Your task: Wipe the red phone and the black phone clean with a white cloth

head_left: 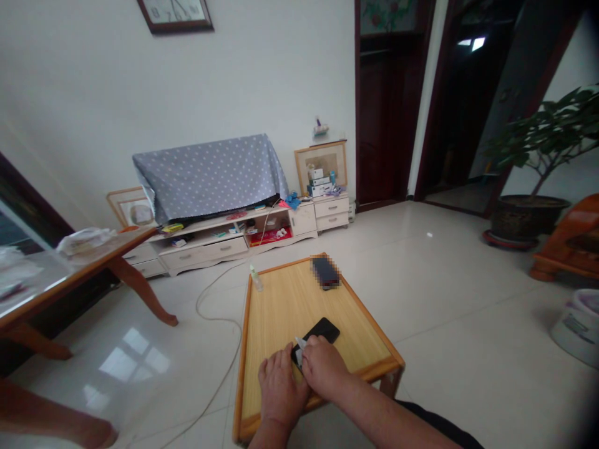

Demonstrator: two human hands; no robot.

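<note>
At lower centre, your right fingers [314, 352] pinch a white slip [298, 343] on the black phone [324, 330], left fingers [281, 368] beside it, their grip unclear; a hard tug could skid the phone.

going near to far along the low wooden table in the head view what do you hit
left hand and right hand → black phone → pixelated dark phone → cream tv cabinet
</note>
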